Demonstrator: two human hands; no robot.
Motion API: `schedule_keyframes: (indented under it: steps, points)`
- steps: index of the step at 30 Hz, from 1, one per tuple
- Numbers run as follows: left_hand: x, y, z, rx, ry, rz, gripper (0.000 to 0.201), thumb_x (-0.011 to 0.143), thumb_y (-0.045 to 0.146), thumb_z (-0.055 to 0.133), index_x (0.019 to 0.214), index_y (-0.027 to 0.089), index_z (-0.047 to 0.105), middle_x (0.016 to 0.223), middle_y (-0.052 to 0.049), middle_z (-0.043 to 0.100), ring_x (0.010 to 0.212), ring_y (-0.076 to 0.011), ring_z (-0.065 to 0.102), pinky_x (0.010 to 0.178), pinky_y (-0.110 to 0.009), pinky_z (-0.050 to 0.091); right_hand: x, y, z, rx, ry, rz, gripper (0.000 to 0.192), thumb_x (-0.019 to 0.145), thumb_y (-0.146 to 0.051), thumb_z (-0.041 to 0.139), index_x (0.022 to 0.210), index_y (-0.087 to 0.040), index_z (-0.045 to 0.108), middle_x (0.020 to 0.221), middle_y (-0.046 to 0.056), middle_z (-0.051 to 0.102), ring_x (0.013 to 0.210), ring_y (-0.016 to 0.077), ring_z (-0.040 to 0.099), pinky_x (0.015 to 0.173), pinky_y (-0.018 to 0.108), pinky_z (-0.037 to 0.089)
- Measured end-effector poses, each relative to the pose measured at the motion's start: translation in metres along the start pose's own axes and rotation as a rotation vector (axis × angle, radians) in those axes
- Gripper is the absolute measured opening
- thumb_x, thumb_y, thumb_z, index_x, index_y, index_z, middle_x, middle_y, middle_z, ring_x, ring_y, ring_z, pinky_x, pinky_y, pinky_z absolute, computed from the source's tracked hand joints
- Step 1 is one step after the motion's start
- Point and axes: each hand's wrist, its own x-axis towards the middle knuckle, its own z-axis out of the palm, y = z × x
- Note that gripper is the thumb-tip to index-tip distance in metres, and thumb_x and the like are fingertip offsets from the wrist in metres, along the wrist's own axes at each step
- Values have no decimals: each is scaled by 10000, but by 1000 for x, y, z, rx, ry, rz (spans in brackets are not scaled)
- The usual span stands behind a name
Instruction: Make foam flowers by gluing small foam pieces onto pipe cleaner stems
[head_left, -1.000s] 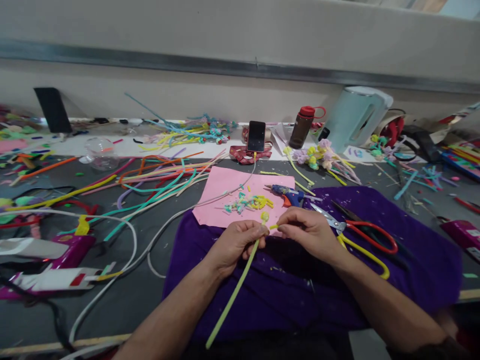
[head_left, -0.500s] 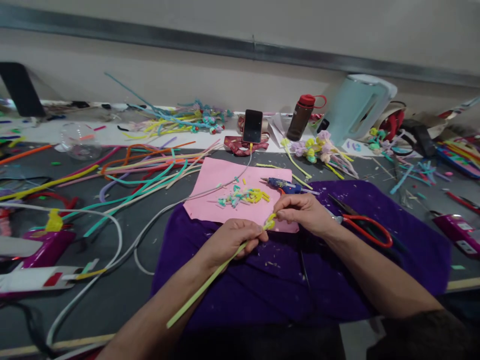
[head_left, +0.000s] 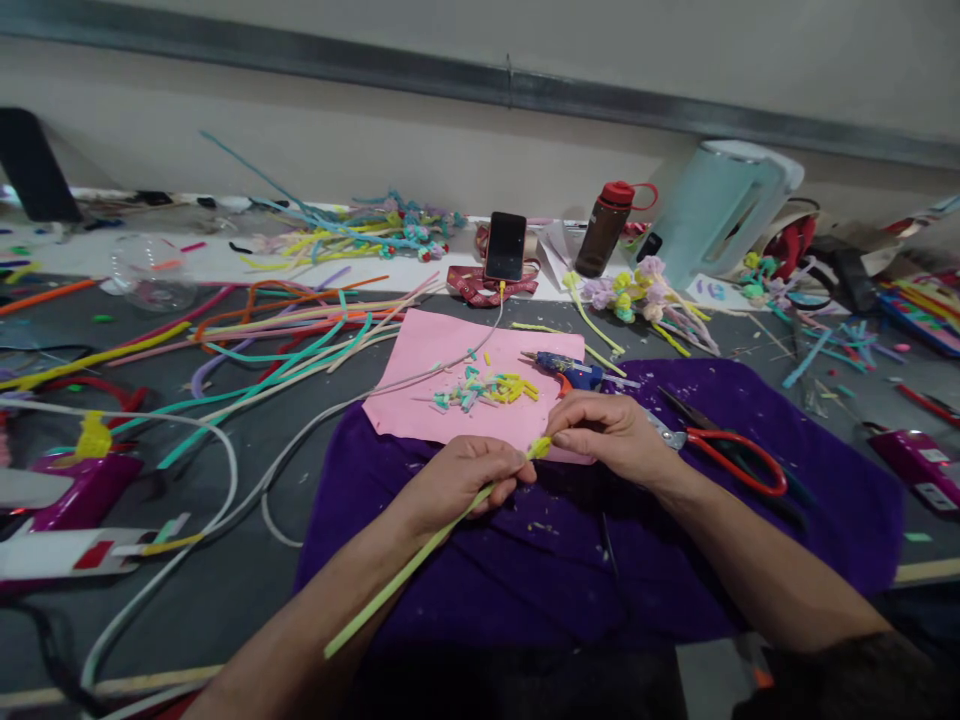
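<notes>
A yellow-green pipe cleaner (head_left: 409,568) runs through my left hand (head_left: 480,472), its long tail slanting down over the forearm. My left fingers pinch it just below a small twisted yellow knot (head_left: 539,449) at its upper end. From the other side, my right hand (head_left: 604,428) pinches that yellow end between thumb and fingertips. Both hands are above the edge of a pink sheet (head_left: 420,350) lying on a purple cloth (head_left: 360,510). Short cut pipe cleaner pieces (head_left: 480,388), yellow, teal and lilac, are heaped on the sheet. A blue glue gun (head_left: 570,370) lies just beyond my right hand.
Red-handled scissors (head_left: 739,460) rest to the right of my right forearm. At the back stand a phone (head_left: 506,247), a red-capped bottle (head_left: 604,230) and a pale blue kettle (head_left: 716,215). Long pipe cleaners (head_left: 285,340) and a white cable (head_left: 289,455) spread across the left side.
The yellow end looks more bunched up and compact between my fingertips. My right hand has shifted very slightly; my left hand keeps its pinch. The camera view has moved a little.
</notes>
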Motion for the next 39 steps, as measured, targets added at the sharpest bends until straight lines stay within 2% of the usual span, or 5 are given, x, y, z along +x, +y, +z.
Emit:
schedule_keyframes:
  steps: [9, 20, 25, 31, 39]
  points:
    - [1, -1, -1, 15, -7, 6, 215, 748, 304, 535, 699, 130, 650, 425, 40, 457, 334, -29, 317, 351, -172, 170, 0, -2, 1, -141, -18, -73, 80, 782, -208, 598, 791, -171, 668, 772, 40, 646, 737, 149, 592, 708, 286, 459]
    - [1, -1, 0, 12, -18, 9, 219, 740, 319, 548, 701, 126, 644, 417, 44, 449, 326, -30, 312, 353, -174, 157, -3, -1, 7, -293, 55, -110, 69, 754, -169, 591, 752, -180, 659, 748, 35, 651, 683, 139, 598, 652, 268, 470]
    - [2, -2, -2, -26, -17, 17, 218, 747, 319, 547, 710, 126, 642, 413, 45, 456, 314, -28, 305, 345, -176, 155, -4, -2, 4, -271, 29, -125, 145, 811, -205, 542, 853, -196, 680, 799, 41, 674, 754, 152, 616, 699, 282, 480]
    - [1, -2, -2, -152, -14, 42, 238, 770, 348, 543, 740, 123, 616, 447, 37, 498, 301, -27, 324, 329, -167, 176, -6, -3, 1, -163, 190, -59, 242, 854, -217, 483, 1026, -212, 654, 879, 42, 675, 732, 136, 621, 663, 267, 495]
    - [-3, 1, -2, -216, 20, 80, 242, 726, 365, 605, 761, 126, 612, 512, 15, 546, 353, -42, 415, 336, -149, 236, -6, -4, 10, -117, 220, 9, 189, 825, -212, 513, 899, -193, 685, 761, 31, 669, 636, 117, 609, 549, 214, 485]
